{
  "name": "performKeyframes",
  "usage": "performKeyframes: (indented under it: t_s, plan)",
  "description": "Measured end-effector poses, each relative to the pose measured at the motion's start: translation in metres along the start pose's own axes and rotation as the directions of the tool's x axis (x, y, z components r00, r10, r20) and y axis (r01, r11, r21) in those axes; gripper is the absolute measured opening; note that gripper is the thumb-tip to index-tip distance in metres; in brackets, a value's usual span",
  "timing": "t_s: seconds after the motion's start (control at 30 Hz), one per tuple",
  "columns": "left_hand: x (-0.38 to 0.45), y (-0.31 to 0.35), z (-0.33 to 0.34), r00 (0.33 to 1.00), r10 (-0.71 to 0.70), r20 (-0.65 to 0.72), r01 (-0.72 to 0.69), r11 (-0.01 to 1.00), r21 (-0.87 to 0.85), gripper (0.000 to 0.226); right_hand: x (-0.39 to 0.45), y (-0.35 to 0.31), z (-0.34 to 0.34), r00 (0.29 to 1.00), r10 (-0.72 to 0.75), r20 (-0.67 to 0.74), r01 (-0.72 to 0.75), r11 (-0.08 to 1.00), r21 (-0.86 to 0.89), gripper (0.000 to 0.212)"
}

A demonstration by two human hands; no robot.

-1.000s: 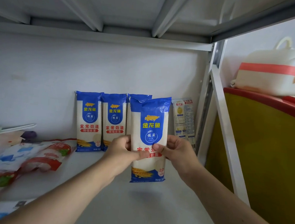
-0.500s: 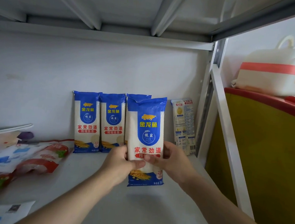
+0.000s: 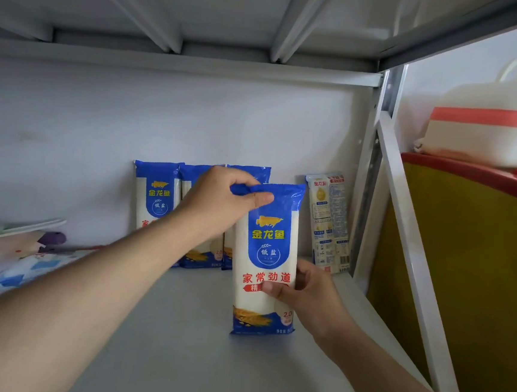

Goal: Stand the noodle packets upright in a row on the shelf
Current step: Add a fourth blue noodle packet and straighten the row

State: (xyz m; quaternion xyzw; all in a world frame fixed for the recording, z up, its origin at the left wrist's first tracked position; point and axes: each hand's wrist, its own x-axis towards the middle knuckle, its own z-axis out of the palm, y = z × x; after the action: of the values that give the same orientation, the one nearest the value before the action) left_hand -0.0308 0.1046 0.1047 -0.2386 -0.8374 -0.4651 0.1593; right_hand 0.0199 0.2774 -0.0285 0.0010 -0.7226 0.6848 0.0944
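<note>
Left hand pinches held packet top; right hand grips its side. Packet upright on shelf, before back row.

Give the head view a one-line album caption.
Both hands, left hand and right hand, stand a noodle packet upright.

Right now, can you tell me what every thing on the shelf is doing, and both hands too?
Held noodle packet: upright, in front of the row, gripped by both hands.
Left hand: fingers pinch the packet's top edge.
Right hand: holds the packet's lower right side.
Three blue packets: standing upright against the back wall.
Pale packet: standing at the right, leaning on the wall.
Flat bags: lying down at the left.
</note>
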Motion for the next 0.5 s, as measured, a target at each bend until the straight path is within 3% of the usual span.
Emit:
performKeyframes:
  t_s: [0.13, 0.37, 0.5]
  plan:
    - [0.016, 0.006, -0.011, 0.998, 0.037, 0.047, -0.043, 0.990, 0.134, 0.018, -0.001, -0.004, -0.001, 1.000, 0.000, 0.002, 0.000, 1.000, -0.013, 0.033]
    - [0.022, 0.011, -0.006, 0.996, 0.089, -0.006, -0.088, 0.990, 0.108, 0.024, 0.000, -0.004, 0.001, 1.000, -0.005, 0.015, 0.005, 1.000, -0.005, 0.040]
    - [0.020, 0.010, -0.002, 0.996, 0.090, -0.009, -0.089, 0.992, 0.087, 0.021, 0.001, 0.004, 0.001, 1.000, 0.018, -0.003, -0.018, 0.998, 0.059, 0.033]
